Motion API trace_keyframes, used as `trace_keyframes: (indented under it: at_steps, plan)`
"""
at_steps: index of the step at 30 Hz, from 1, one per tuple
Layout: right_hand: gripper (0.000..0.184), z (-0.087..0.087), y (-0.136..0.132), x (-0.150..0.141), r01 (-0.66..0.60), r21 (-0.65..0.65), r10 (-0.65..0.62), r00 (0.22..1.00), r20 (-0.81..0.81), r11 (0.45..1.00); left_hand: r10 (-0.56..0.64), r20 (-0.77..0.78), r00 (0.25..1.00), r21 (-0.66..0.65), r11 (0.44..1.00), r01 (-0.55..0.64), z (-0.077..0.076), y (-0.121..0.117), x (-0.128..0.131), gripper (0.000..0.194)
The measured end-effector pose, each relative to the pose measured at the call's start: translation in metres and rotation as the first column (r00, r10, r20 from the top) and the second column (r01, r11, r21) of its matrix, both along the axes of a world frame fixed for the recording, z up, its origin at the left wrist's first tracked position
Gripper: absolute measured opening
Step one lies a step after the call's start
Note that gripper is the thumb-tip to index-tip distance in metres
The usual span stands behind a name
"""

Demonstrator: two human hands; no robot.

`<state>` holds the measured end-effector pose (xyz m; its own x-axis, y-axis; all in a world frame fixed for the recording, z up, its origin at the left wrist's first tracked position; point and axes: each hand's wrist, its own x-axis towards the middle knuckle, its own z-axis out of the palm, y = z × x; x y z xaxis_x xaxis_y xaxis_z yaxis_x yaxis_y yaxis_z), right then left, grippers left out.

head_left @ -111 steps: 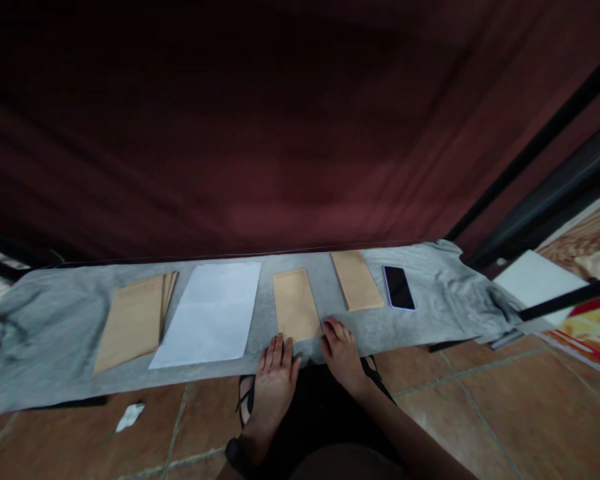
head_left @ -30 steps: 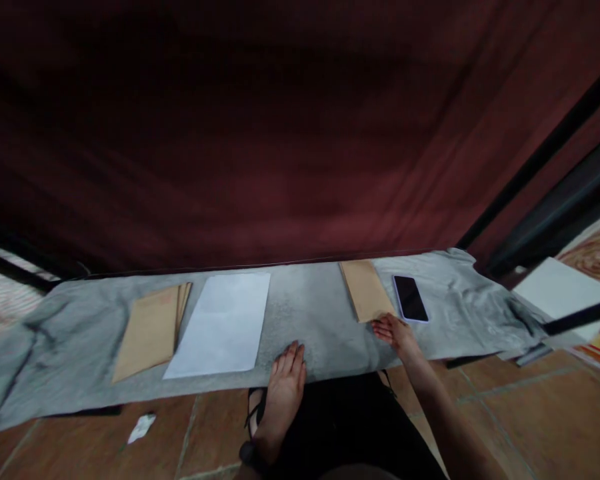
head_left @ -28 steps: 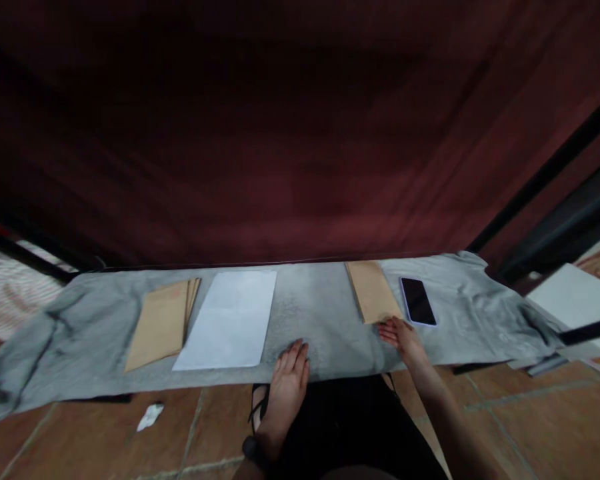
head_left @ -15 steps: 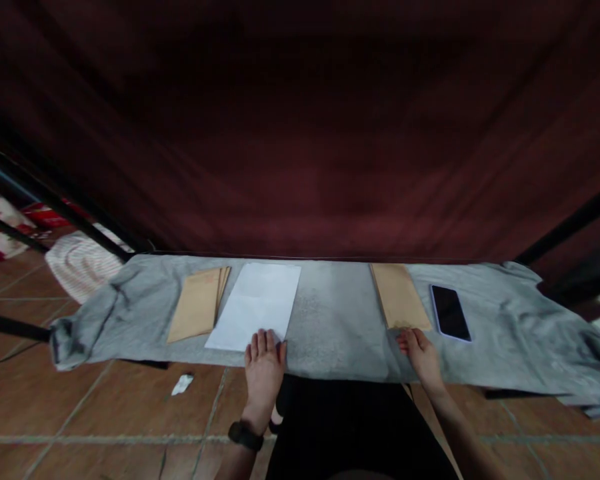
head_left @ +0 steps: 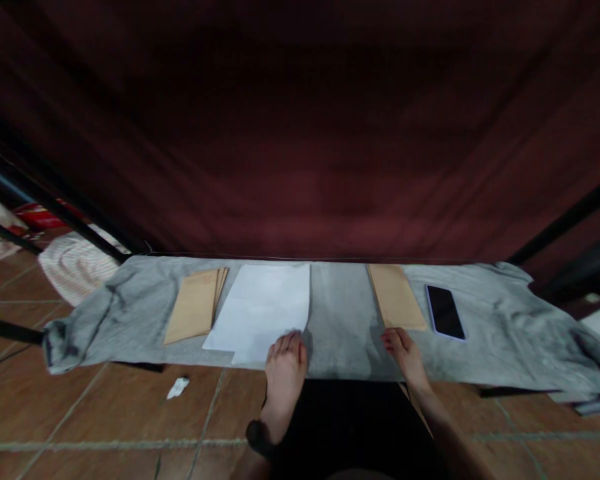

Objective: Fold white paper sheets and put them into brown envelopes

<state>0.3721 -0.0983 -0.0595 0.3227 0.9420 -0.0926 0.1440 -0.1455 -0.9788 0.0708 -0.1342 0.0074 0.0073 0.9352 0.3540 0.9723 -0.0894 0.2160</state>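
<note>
My left hand (head_left: 286, 363) is at the near right corner of a white sheet of paper (head_left: 265, 300), its fingers closed on that corner. This upper sheet sits askew, and a second white sheet's corner shows under it at the near left. Its right edge bends slightly by my fingers. Loosely curled, my right hand (head_left: 403, 350) rests at the near left corner of a brown envelope (head_left: 397, 297); nothing shows in its fingers. To the left of the paper lies a small fanned stack of brown envelopes (head_left: 193, 307).
A phone (head_left: 445, 312) in a pale purple case lies right of the single envelope pile. Grey cloth (head_left: 340, 313) covers the narrow bench. Behind it hangs a dark red curtain (head_left: 320, 187). A white scrap (head_left: 178, 387) lies on the tiled floor; dark metal bars stand at both sides.
My left hand has slid right and toward me, its fingers curling, and the upper sheet has shifted with it, baring the one beneath. My right hand has moved slightly left along the envelope's near edge.
</note>
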Motion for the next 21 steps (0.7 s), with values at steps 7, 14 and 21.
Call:
trace_keyframes:
  at_steps: [7, 14, 21]
  plan:
    - [0.046, 0.018, 0.0, -0.059, -0.249, -0.148, 0.206, 0.943, -0.26, 0.957, -0.31, -0.009, 0.951, -0.03, 0.95, 0.31, -0.017, -0.017, 0.103, 0.032]
    - [0.032, 0.018, 0.003, -0.052, -0.285, 0.012, 0.283, 0.943, -0.177, 0.958, -0.432, 0.058, 0.9, -0.011, 0.901, 0.433, -0.029, -0.024, 0.083, 0.065]
    - [0.035, -0.001, 0.016, -0.049, -0.222, 0.043, 0.216, 0.97, 0.114, 0.974, -0.297, -0.031, 0.954, -0.046, 0.954, 0.296, -0.045, -0.015, 0.03, 0.048]
